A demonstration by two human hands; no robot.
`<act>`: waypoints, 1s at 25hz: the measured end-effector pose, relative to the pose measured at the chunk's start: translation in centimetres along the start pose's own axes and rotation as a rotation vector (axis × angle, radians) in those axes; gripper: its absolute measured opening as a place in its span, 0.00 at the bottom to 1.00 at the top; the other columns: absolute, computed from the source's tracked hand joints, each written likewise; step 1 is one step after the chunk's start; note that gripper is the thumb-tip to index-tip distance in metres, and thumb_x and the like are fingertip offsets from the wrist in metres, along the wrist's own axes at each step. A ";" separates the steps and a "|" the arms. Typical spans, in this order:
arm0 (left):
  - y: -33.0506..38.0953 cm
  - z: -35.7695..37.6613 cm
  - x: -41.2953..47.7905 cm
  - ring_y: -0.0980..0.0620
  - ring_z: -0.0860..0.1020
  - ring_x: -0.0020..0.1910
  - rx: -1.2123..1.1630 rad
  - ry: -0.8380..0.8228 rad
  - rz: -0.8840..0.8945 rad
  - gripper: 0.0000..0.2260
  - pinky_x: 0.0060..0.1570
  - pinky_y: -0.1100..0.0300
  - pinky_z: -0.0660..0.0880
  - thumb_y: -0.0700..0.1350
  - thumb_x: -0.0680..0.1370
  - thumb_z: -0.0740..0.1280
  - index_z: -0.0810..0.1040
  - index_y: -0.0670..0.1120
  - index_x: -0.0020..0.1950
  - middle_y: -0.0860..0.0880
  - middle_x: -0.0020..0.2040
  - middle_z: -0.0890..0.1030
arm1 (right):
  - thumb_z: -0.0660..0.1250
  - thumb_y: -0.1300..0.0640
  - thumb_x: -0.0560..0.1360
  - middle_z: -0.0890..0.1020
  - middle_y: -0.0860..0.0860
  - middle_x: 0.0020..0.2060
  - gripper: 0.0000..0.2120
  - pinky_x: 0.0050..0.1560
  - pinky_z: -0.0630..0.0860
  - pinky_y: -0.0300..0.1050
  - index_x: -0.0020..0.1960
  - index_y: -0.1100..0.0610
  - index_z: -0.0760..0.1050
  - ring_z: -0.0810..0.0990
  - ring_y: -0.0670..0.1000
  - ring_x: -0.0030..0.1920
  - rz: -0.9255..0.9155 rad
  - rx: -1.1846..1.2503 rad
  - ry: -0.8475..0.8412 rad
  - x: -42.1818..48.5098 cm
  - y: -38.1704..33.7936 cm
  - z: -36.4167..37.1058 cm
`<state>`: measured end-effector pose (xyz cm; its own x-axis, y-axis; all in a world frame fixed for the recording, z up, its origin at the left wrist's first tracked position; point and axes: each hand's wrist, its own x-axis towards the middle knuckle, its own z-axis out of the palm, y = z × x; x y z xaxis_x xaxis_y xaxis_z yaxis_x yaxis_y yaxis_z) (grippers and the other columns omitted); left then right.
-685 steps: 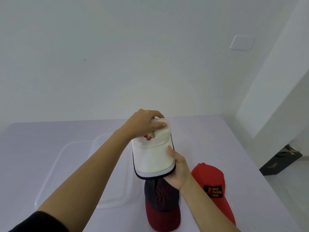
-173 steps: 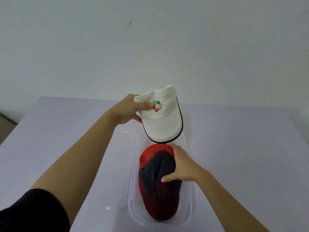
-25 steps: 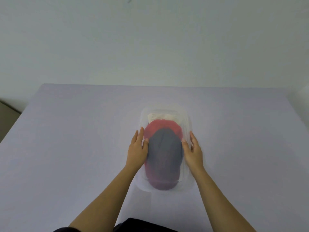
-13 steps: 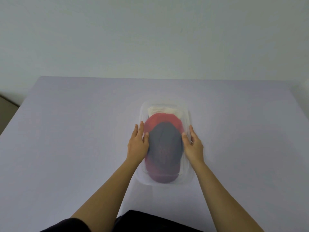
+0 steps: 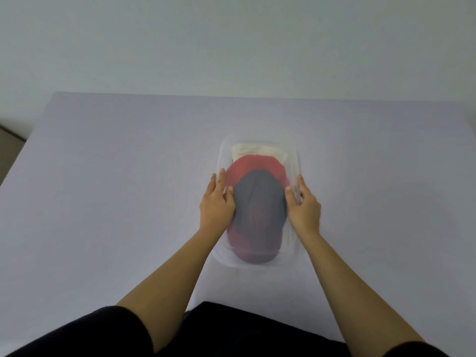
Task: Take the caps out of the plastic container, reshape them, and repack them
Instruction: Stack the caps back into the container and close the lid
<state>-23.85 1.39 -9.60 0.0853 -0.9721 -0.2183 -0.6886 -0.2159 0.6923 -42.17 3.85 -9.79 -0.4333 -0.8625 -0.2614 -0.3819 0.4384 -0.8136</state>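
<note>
The plastic container (image 5: 295, 157) sits mid-table (image 5: 116, 176), its caps hazy under the translucent lid (image 5: 289, 244): dark cap (image 5: 260, 199) on top, red cap (image 5: 255, 164) beneath, cream cap (image 5: 257, 149) at 12 o'clock. The left hand (image 5: 216, 206) at 9 o'clock and the right hand (image 5: 304, 208) at 3 o'clock press the lid, fingers straight and grasping nothing.

Left hand (image 5: 216, 204) and right hand (image 5: 304, 207) lie flat along the container (image 5: 224, 256), one on each long side. Inside, a dark cap (image 5: 260, 202) overlaps a red cap (image 5: 255, 164), with a white cap (image 5: 257, 149) behind
</note>
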 end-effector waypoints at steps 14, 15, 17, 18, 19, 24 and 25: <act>-1.9 -1.6 -5.6 0.43 0.66 0.72 -0.282 -0.096 -0.262 0.36 0.68 0.49 0.64 0.62 0.76 0.61 0.48 0.52 0.78 0.47 0.77 0.61 | 0.63 0.37 0.72 0.61 0.49 0.75 0.39 0.72 0.61 0.51 0.76 0.50 0.52 0.63 0.53 0.73 0.146 0.041 -0.135 -5.7 2.6 -1.1; -1.8 -1.2 -6.7 0.43 0.68 0.70 -0.336 -0.093 -0.303 0.34 0.66 0.51 0.66 0.61 0.76 0.62 0.52 0.52 0.77 0.46 0.75 0.64 | 0.64 0.39 0.73 0.63 0.51 0.74 0.38 0.71 0.61 0.49 0.76 0.52 0.53 0.64 0.53 0.72 0.170 0.064 -0.168 -6.7 2.9 -1.0; -0.8 -0.8 -7.1 0.43 0.71 0.66 -0.416 -0.066 -0.336 0.30 0.62 0.52 0.70 0.58 0.78 0.62 0.56 0.51 0.76 0.46 0.72 0.69 | 0.65 0.43 0.74 0.65 0.52 0.73 0.36 0.70 0.61 0.47 0.76 0.54 0.55 0.64 0.54 0.72 0.195 0.103 -0.161 -7.1 3.2 -1.0; 0.0 -0.8 -6.4 0.43 0.72 0.66 -0.423 -0.060 -0.327 0.29 0.62 0.52 0.70 0.57 0.78 0.61 0.57 0.51 0.76 0.46 0.71 0.70 | 0.65 0.43 0.74 0.65 0.53 0.73 0.35 0.70 0.60 0.46 0.76 0.54 0.55 0.64 0.54 0.72 0.189 0.112 -0.149 -6.4 2.9 -1.1; 0.7 -0.8 -5.3 0.43 0.72 0.66 -0.414 -0.060 -0.306 0.29 0.62 0.51 0.70 0.57 0.79 0.61 0.57 0.51 0.76 0.46 0.71 0.70 | 0.65 0.44 0.75 0.65 0.53 0.73 0.35 0.70 0.60 0.46 0.76 0.53 0.55 0.64 0.54 0.72 0.177 0.120 -0.139 -5.2 2.5 -1.3; 5.2 -0.1 2.9 0.42 0.73 0.64 -0.379 -0.083 -0.209 0.29 0.64 0.47 0.71 0.58 0.78 0.60 0.57 0.49 0.76 0.45 0.69 0.71 | 0.65 0.43 0.74 0.70 0.53 0.70 0.33 0.69 0.64 0.49 0.74 0.54 0.60 0.68 0.56 0.70 0.116 0.120 -0.088 3.9 -1.1 -2.6; 6.0 0.1 4.6 0.42 0.73 0.64 -0.382 -0.087 -0.200 0.29 0.64 0.47 0.72 0.58 0.78 0.61 0.58 0.49 0.76 0.45 0.69 0.72 | 0.66 0.41 0.73 0.71 0.53 0.69 0.34 0.70 0.65 0.51 0.74 0.53 0.61 0.69 0.56 0.69 0.113 0.119 -0.090 5.8 -1.7 -2.7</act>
<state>-27.66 -4.34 -6.54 0.1181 -0.8999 -0.4197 -0.3472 -0.4334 0.8316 -46.28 -1.17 -8.53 -0.3906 -0.8312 -0.3957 -0.2331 0.5051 -0.8310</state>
